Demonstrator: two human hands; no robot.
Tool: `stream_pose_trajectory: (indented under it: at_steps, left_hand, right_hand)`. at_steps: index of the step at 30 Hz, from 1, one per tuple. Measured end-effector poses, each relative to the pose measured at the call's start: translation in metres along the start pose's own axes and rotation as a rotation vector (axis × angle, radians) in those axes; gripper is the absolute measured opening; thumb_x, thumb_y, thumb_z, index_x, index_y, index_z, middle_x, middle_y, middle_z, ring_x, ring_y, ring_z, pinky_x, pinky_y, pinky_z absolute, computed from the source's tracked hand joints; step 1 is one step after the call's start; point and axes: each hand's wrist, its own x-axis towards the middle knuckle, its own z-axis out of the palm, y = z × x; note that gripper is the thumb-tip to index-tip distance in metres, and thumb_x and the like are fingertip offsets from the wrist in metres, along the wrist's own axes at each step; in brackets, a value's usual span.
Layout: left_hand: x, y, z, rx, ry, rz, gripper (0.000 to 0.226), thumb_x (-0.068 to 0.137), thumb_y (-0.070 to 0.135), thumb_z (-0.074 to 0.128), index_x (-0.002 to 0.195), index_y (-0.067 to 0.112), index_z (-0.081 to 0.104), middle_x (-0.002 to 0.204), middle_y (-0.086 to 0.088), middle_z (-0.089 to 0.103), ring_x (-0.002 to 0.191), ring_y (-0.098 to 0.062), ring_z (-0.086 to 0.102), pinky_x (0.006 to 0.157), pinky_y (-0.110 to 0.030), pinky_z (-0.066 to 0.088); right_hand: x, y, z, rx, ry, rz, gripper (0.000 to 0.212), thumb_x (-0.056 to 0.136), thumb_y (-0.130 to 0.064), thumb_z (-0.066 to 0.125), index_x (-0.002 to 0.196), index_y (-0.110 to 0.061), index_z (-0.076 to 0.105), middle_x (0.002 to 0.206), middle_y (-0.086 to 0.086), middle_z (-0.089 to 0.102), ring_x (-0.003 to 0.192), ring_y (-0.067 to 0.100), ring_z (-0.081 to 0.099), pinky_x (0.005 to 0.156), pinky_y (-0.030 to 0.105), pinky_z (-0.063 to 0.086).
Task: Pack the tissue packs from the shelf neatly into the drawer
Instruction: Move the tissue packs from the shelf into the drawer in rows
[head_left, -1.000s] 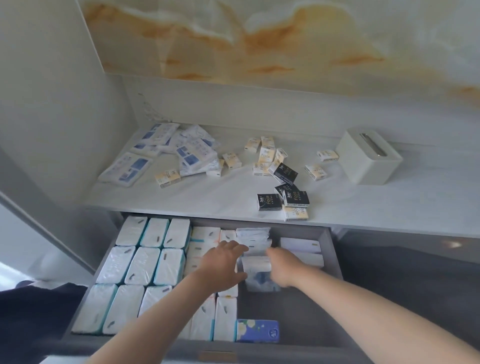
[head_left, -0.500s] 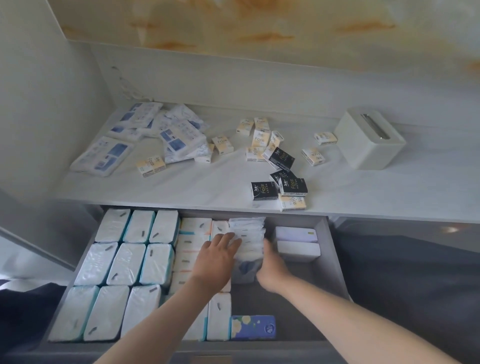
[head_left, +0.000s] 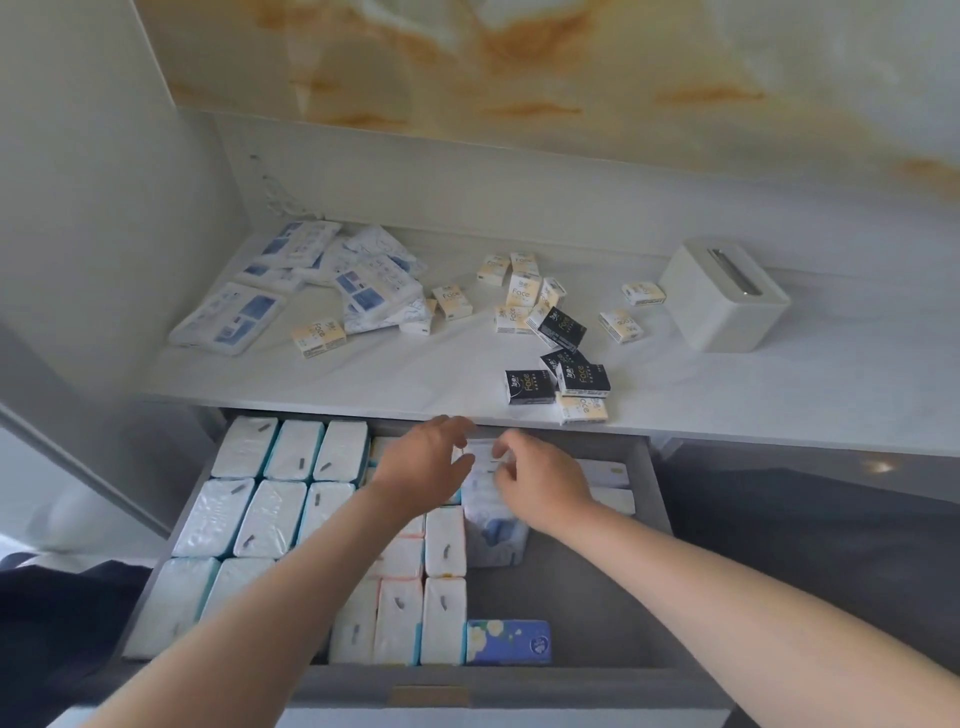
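Grey drawer (head_left: 582, 597), left hand (head_left: 422, 467), right hand (head_left: 545, 483) over stacked packs (head_left: 493, 538)

Drawer (head_left: 571, 597): open at 6 o'clock; white packs (head_left: 270, 525) stand in rows filling its left half.
Blue floral pack (head_left: 508, 642): flat by front wall, 3 o'clock of rows.
Left hand (head_left: 421, 467): fingers spread above back rows.
Right hand (head_left: 540, 483): fingers curled over soft pack stack (head_left: 491, 535); grip unclear, blurred.
Shelf (head_left: 779, 395): small packs (head_left: 519, 293) scattered at 12 o'clock, tissue box (head_left: 724, 296) at 2, flat blue-printed packs (head_left: 228, 319) at 10.
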Motion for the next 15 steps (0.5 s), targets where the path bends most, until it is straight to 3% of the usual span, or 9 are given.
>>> stream_pose_trajectory:
  at_steps: [5, 10, 15]
  left_hand:
    - [0.025, -0.016, -0.071, 0.053, 0.119, -0.050, 0.032, 0.094, 0.030, 0.050, 0.126, 0.031, 0.051, 0.101, 0.013, 0.065, 0.090, -0.015, 0.061, 0.069, -0.028, 0.046]
    - [0.045, -0.077, -0.112, 0.142, 0.227, -0.073, 0.034, 0.093, 0.025, 0.054, 0.127, 0.025, 0.054, 0.112, 0.005, 0.063, 0.106, -0.018, 0.055, 0.078, -0.032, 0.049]
    - [0.075, -0.130, -0.117, 0.100, 0.317, -0.176, 0.043, 0.091, 0.028, 0.058, 0.134, 0.020, 0.052, 0.128, -0.005, 0.054, 0.118, -0.026, 0.047, 0.093, -0.039, 0.046]
  right_hand:
    - [0.052, -0.049, -0.034, 0.072, 0.052, -0.109, 0.020, 0.096, -0.029, 0.049, 0.103, -0.021, 0.067, 0.099, -0.005, 0.071, 0.091, 0.021, 0.065, 0.072, 0.032, 0.050]
    - [0.121, -0.089, -0.039, 0.065, 0.066, -0.155, 0.024, 0.093, -0.023, 0.054, 0.116, -0.023, 0.062, 0.117, -0.002, 0.063, 0.102, 0.019, 0.061, 0.079, 0.031, 0.048]
    - [0.186, -0.121, -0.022, -0.198, 0.033, -0.289, 0.049, 0.087, -0.016, 0.059, 0.135, -0.021, 0.048, 0.137, 0.008, 0.042, 0.123, 0.028, 0.045, 0.089, 0.037, 0.044]
